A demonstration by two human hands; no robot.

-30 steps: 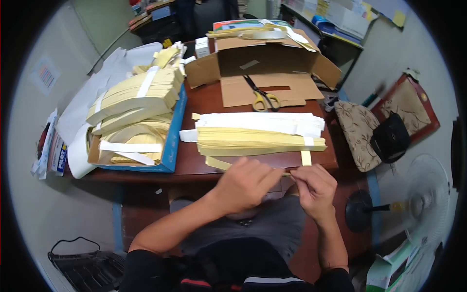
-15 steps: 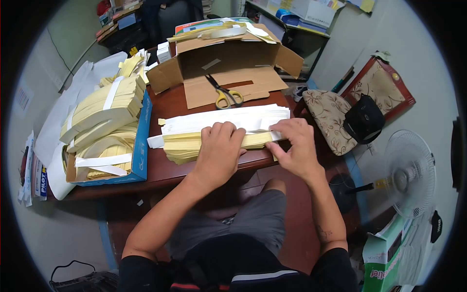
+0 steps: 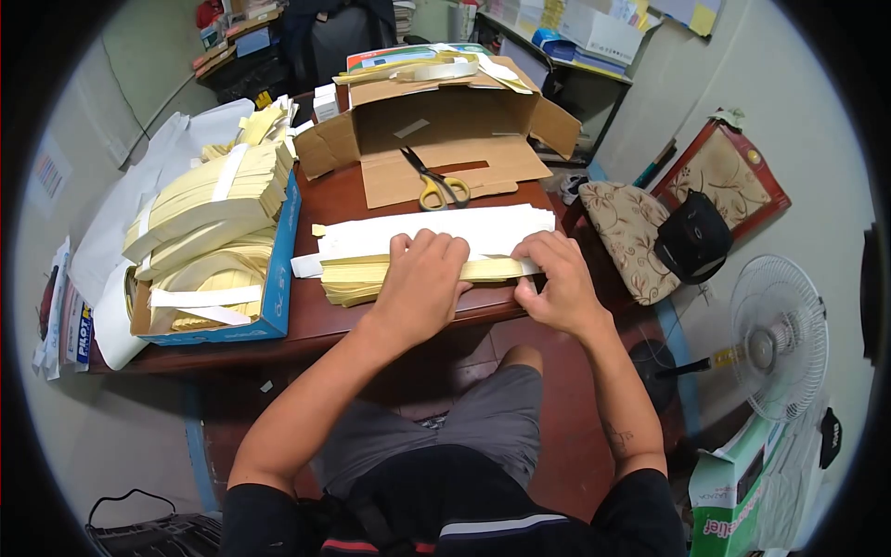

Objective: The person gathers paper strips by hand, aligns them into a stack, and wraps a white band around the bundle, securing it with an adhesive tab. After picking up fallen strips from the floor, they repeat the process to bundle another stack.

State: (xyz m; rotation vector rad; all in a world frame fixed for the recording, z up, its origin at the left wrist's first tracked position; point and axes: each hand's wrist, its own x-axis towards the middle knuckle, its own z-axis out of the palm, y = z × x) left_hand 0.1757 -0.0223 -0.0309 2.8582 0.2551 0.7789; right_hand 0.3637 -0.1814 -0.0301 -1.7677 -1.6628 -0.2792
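Observation:
A bundle of yellow paper strips (image 3: 355, 280) lies along the front edge of the desk, with a white strip (image 3: 307, 266) sticking out at its left end. Fingers wrapped over the bundle's middle, my left hand (image 3: 420, 283) grips it from above. At the bundle's right end, my right hand (image 3: 560, 282) pinches the end between thumb and fingers. Directly behind the bundle lies a stack of white paper strips (image 3: 418, 229). Scissors with yellow and black handles (image 3: 434, 186) rest farther back, on a cardboard flap.
An open cardboard box (image 3: 445, 116) stands at the back of the desk. On the left, a blue box (image 3: 284, 278) holds bundled yellow strips. A chair with a black cap (image 3: 694, 235) and a fan (image 3: 775, 339) stand to the right.
The head view has shifted slightly. My right thumb has closed in on the bundle's right end, and its fingers are bent more. My left hand keeps its hold.

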